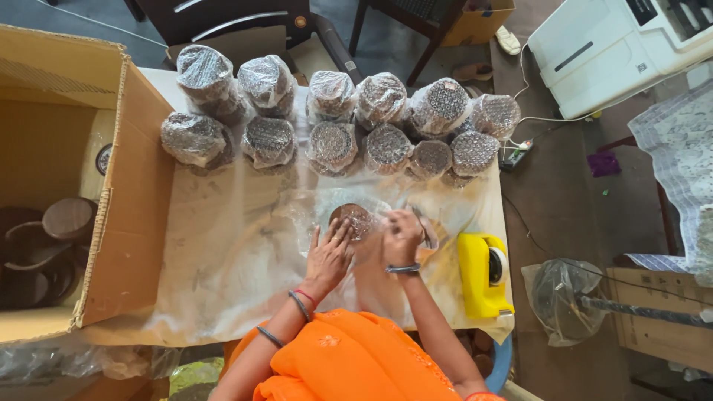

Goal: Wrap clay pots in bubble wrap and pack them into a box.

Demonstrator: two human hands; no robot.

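We are looking straight down at the desk (223,297), where both hands work a round brown disc (351,217) that lies on a sheet of clear bubble wrap (245,245) near the middle of the desk. The left hand (329,255) lies flat with fingers spread, its grip wide, fingertips pressing the wrap at the disc's near-left edge. The right hand (402,236) sits just beside the disc on its right, fingers curled down onto the wrap (we cannot tell whether that grip pinches the film or only presses it). Both wrists wear bangles, and an orange garment (349,360) fills the bottom of the view. Beyond the disc, along the far edge of the desk, stand two rows of wrapped bundles (334,119), each a stack swaddled in bubble wrap, packed side by side and touching. To the right of the right hand, near the desk's right edge, rests a yellow tape dispenser (483,273), apart from the hand. On the left, an open carton (111,215) lies on its side against the desk, and inside it we see dark round pieces (52,245), unwrapped and loosely piled. Off the desk at the upper right there is a white printer (616,52), and on the floor at the lower right a clear bag (561,297) over a dark object we cannot make out.
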